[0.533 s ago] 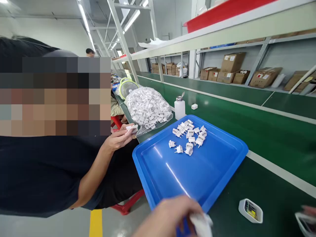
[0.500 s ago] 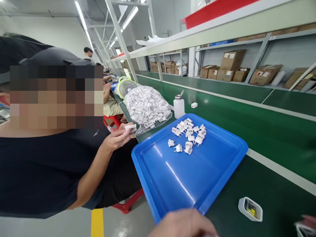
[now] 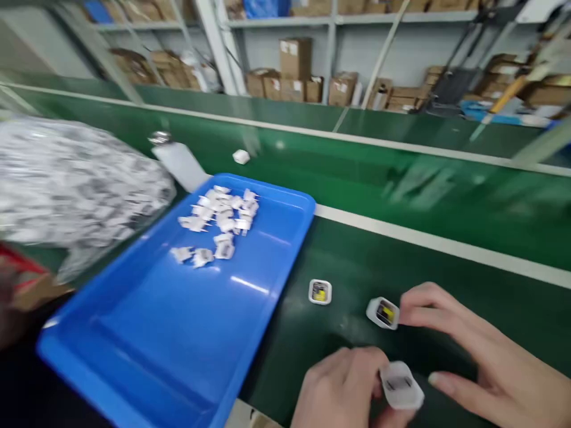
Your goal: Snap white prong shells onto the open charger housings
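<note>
My left hand (image 3: 341, 386) is closed round a small white plastic charger housing (image 3: 401, 385), its pale end with two dark slots facing up. To its right, my right hand (image 3: 473, 351) has thumb and fingers spread, and the fingertips touch the edge of a white charger housing (image 3: 383, 312) with a yellow and black part inside. A similar open charger housing (image 3: 320, 292) stands on the green bench farther left. White plug pieces with metal pins (image 3: 225, 209) lie in the upper part of a blue tray (image 3: 147, 333).
A clear bag of white plastic pieces (image 3: 75, 178) sits left of the tray. Behind the tray are a white pump bottle (image 3: 181, 163), which looks tilted, and a small white block (image 3: 241, 156). Shelves with cardboard boxes (image 3: 295, 59) stand beyond the bench.
My view has swung right, away from the co-worker beside me. Both my hands are now in sight, the left with a charger housing and the right at another.
</note>
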Tool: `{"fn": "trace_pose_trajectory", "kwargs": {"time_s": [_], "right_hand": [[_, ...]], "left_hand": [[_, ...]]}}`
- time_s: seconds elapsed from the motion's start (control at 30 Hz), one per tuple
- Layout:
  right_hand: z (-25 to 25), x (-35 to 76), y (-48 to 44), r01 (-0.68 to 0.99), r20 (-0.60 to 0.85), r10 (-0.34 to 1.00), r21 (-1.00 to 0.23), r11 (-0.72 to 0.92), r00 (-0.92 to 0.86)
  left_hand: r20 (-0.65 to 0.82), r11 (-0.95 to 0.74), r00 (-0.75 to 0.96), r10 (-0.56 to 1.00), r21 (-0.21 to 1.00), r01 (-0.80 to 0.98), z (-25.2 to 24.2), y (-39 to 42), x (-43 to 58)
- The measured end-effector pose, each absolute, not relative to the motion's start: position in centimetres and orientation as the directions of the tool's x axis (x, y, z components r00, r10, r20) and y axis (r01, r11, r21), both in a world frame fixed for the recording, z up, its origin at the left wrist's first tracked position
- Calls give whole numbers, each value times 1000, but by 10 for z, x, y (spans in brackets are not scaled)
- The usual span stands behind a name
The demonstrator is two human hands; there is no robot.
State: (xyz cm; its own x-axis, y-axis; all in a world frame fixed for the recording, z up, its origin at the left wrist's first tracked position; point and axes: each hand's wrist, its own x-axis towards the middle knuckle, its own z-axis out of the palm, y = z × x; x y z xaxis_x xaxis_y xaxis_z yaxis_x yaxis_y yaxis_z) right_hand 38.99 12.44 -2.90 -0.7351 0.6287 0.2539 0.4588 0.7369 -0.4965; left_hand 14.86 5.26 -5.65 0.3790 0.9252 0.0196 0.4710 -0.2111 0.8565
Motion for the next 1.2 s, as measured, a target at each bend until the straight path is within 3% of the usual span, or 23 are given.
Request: {"fn": "trace_pose_trajectory", "kwargs": {"time_s": [0.13, 0.23, 0.43, 0.53, 0.63, 0.8, 0.87, 1.13, 1.2], "right_hand": [[-18, 378, 116, 405, 240, 573, -502, 764, -784], [-16, 379, 120, 411, 279, 615, -538, 736, -737], [-21, 393, 135, 526, 241, 704, -517, 676, -668], [-27, 394, 136, 544, 199, 755, -583, 603, -624], [-23, 395, 133, 598, 174, 799, -577, 556, -576], [-11, 389, 128, 635, 98, 678, -277, 722, -729], [-14, 383, 126, 614, 51, 640, -229, 755, -767], [-27, 384, 119, 597, 215, 698, -386, 703, -683], [-27, 384, 119, 585, 191, 703, -431, 687, -685]], "left_hand": [[199, -287, 229, 953, 834, 470, -56, 57, 167], [212, -284, 203, 956, 839, 465, -59, 65, 172], [193, -347, 289, 938, 565, 748, -77, 94, 170], [147, -376, 354, 924, 518, 768, -83, 105, 173], [120, -370, 366, 923, 535, 759, -85, 109, 176], [156, -379, 359, 920, 585, 717, -85, 104, 180], [203, -407, 360, 911, 590, 697, -86, 102, 180], [207, -402, 356, 911, 637, 658, -88, 101, 177], [210, -401, 354, 911, 642, 653, -87, 102, 177]]}}
